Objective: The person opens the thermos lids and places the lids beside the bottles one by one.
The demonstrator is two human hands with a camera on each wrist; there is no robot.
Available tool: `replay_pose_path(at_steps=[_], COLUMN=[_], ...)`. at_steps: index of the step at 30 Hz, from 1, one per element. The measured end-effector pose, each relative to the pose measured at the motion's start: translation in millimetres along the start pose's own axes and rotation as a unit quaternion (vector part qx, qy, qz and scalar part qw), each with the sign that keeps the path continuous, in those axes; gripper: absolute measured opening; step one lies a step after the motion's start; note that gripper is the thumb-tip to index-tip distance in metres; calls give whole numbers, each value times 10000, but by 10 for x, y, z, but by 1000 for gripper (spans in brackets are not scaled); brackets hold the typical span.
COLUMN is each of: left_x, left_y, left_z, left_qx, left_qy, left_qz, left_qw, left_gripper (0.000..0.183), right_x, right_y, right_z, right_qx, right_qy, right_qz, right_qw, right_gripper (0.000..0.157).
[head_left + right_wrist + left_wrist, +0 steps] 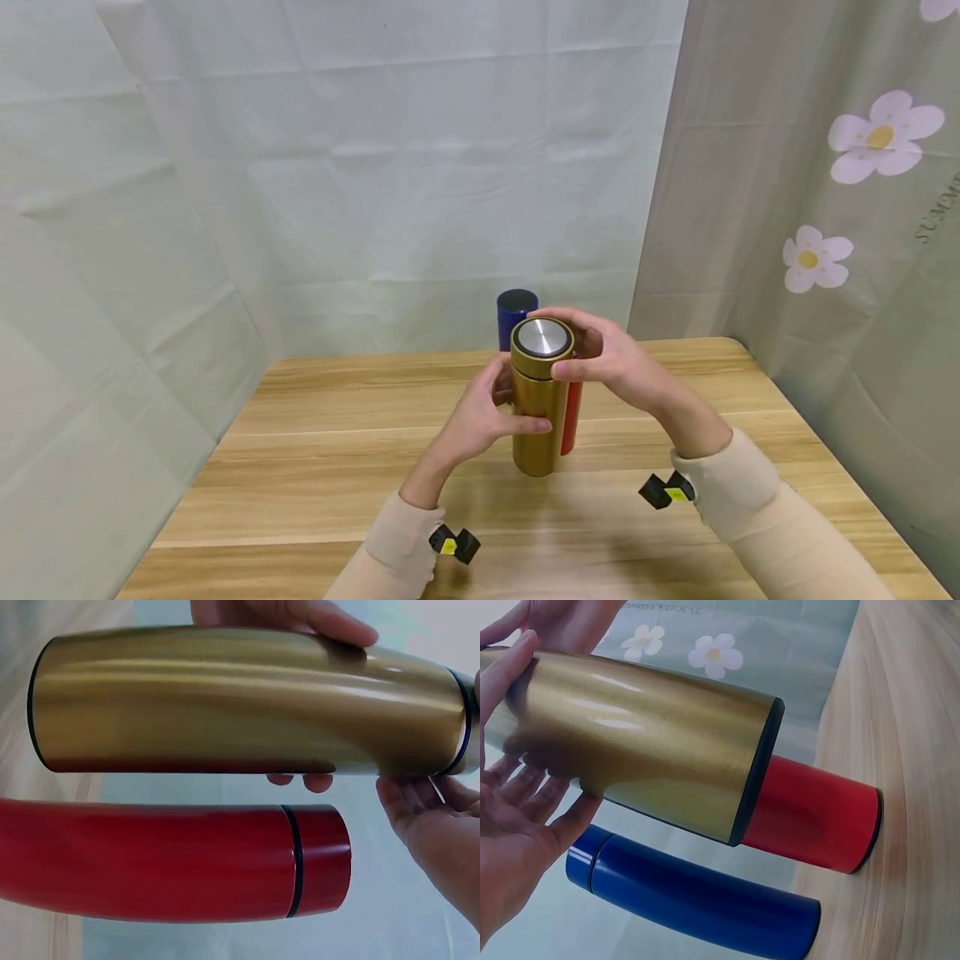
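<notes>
A gold thermos (534, 417) with a brushed silver disc on its lid is held upright above the table by both hands. Around its body curls my left hand (480, 417), thumb across the near side. My right hand (607, 358) grips the lid at the top, thumb in front and fingers behind. Just beyond the gold one, a red thermos (817, 814) stands on the table, mostly hidden from the head view. Farther back is a blue thermos (516, 312), its lower part hidden behind the hands and the gold thermos.
The wooden table (315, 467) runs to a pale cloth backdrop (450, 183). A curtain with white flowers (885, 137) hangs on the right. Small black devices are strapped to both sleeved wrists.
</notes>
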State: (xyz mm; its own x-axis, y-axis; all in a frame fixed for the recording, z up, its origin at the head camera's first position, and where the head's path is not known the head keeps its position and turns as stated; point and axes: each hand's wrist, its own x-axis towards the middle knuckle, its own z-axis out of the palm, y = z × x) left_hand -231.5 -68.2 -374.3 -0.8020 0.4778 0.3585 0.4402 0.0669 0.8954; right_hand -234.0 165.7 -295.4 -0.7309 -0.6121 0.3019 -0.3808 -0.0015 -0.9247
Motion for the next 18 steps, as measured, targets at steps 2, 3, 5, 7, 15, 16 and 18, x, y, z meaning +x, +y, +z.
replay_pose_path(at_steps=[2,3,5,7,15,16,18], left_x=[-9,-13,-19,-20,-8,-7,-9], left_y=[4,2,-1,-7,-15,-15,-17], left_z=[3,5,6,5,-2,-1,1], left_qx=[15,29,65,90,113,111,106], left_qy=[17,32,71,117,208,202,192], left_qz=[-20,-31,-61,-91,-87,-85,-89], left_qw=[10000,10000,9999,9998,9997,9997,9997], left_gripper=[77,77,77,77,77,77,76], right_x=[-4,-9,-18,-21,6,5,3], right_y=[0,-2,-1,-2,-9,-9,-9], right_z=[-5,0,22,56,132,129,121], right_qx=[79,107,115,69,-273,-278,-276], right_qy=[-75,-76,-15,123,605,606,583], right_qz=[50,99,179,234,50,48,46], right_qw=[9999,9999,9998,9996,9978,9978,9979], right_gripper=[66,67,68,70,70,70,70])
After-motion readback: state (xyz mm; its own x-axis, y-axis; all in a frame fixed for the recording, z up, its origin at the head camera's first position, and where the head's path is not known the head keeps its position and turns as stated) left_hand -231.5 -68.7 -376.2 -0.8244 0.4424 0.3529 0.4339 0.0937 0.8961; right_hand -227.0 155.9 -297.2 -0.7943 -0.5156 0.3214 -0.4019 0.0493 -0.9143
